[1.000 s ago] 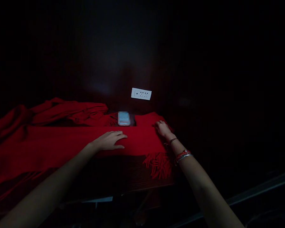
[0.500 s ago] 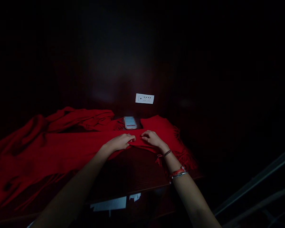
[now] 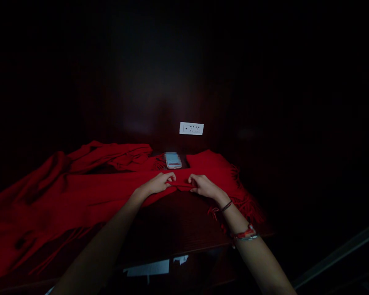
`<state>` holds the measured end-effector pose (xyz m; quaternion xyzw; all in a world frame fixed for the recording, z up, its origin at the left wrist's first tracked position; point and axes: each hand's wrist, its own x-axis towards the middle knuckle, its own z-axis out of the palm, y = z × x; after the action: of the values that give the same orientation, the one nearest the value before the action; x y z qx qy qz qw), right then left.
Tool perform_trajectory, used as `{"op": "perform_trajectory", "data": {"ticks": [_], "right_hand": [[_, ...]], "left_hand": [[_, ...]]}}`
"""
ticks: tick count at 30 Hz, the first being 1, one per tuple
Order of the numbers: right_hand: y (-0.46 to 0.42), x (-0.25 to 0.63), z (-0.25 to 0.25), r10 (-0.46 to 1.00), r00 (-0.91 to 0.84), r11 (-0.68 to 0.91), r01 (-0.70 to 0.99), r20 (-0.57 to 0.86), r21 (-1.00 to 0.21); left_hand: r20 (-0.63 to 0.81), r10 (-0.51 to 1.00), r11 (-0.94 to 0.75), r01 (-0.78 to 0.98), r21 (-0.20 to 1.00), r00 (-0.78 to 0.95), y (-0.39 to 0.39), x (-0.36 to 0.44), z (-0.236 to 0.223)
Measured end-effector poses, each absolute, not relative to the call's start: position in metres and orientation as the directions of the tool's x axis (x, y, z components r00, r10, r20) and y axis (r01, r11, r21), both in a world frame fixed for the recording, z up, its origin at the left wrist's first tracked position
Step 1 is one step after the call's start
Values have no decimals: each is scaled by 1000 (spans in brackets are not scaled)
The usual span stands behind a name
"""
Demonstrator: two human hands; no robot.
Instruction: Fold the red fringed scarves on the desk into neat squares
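Note:
A long red scarf (image 3: 110, 186) with fringed ends lies stretched across the dark desk, its left part heaped in loose folds. My left hand (image 3: 160, 183) is closed on the scarf's near edge around the middle. To the right of it, my right hand (image 3: 204, 186) pinches the same edge, with a taut fold of cloth between the two hands. Dark and red bracelets circle my right wrist and forearm. Beyond the scarf lies a phone (image 3: 173, 160) with its screen lit.
On the dark wall behind sits a white socket plate (image 3: 191, 128). Below the desk's front edge (image 3: 178, 250), a white paper (image 3: 150, 268) shows in the shadow. A pale slanted bar (image 3: 338, 256) crosses the lower right. The surroundings are very dark.
My right hand has moved right and slightly down and closed on the scarf's edge. A raised fold now runs between my hands. The whole view has shifted slightly.

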<state>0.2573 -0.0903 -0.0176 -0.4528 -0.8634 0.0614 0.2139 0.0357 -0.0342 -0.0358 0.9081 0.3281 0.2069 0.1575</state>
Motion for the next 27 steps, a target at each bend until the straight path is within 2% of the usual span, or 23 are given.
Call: {"op": "perform_trajectory", "data": {"ticks": [4, 12, 22, 27], "right_hand": [[-88, 260, -18, 823, -443, 551, 774, 357, -312], [-94, 268, -6, 815, -462, 571, 743, 351, -349], [-96, 271, -2, 799, -510, 598, 728, 320, -334], [-98, 269, 0, 790, -528, 610, 725, 312, -320]], "left_hand": [[273, 640, -762, 546, 348, 718, -44, 39, -30], [295, 542, -829, 559, 32, 787, -76, 59, -10], [133, 618, -770, 631, -92, 774, -86, 56, -1], [220, 598, -759, 633, -153, 771, -97, 75, -6]]}}
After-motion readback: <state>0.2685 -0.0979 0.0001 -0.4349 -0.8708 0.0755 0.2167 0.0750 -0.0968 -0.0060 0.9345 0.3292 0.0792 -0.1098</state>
